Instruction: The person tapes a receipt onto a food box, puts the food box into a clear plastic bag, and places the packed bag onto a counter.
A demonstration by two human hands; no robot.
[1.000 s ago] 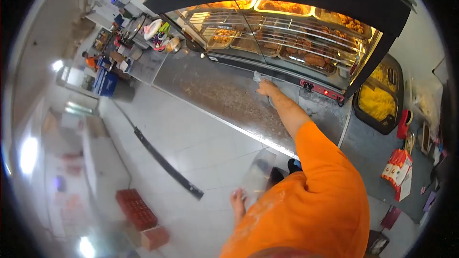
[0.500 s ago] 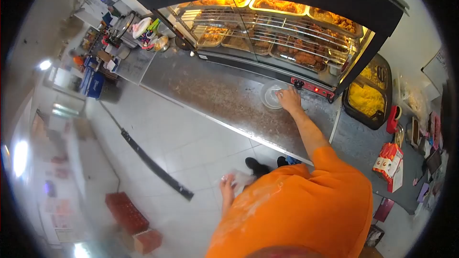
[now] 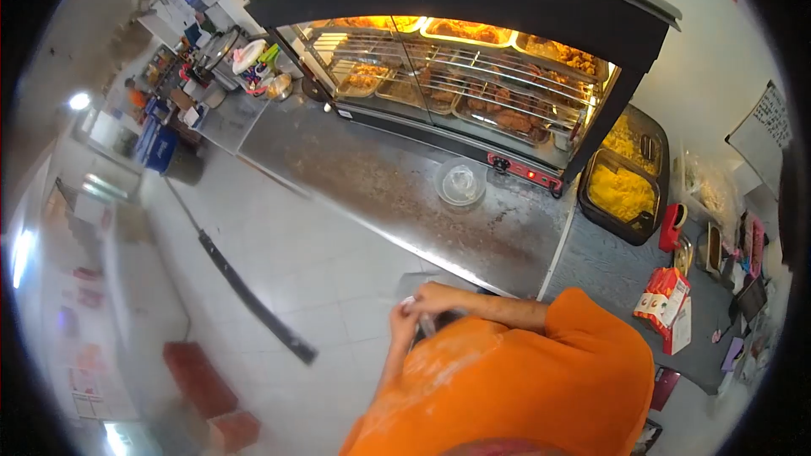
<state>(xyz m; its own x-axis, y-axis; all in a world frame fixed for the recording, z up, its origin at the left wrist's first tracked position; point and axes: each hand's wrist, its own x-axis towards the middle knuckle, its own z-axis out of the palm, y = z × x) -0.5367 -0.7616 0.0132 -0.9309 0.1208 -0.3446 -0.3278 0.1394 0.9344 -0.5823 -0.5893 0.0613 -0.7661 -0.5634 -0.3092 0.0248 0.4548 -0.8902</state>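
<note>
My left hand (image 3: 402,318) and my right hand (image 3: 437,296) meet in front of my body, over the floor side of the counter edge. Their fingers are pinched together on a thin clear plastic bag (image 3: 411,285), partly blurred and see-through. On the metal counter, below the knobs of the heated display case, stands a round clear plastic bowl (image 3: 448,194). Crumpled clear plastic (image 3: 460,179) lies inside it. Neither hand touches the bowl.
A heated display case (image 3: 439,131) with trays of cooked food stands on the counter (image 3: 355,165). To its right are a black container (image 3: 621,224) of yellow food and a red-and-white box (image 3: 663,300). A long dark strip (image 3: 253,295) stands out against the tiled floor.
My right hand has left the bowl on the counter and come back to my left hand, where both now grip the clear plastic. The view has shifted slightly.
</note>
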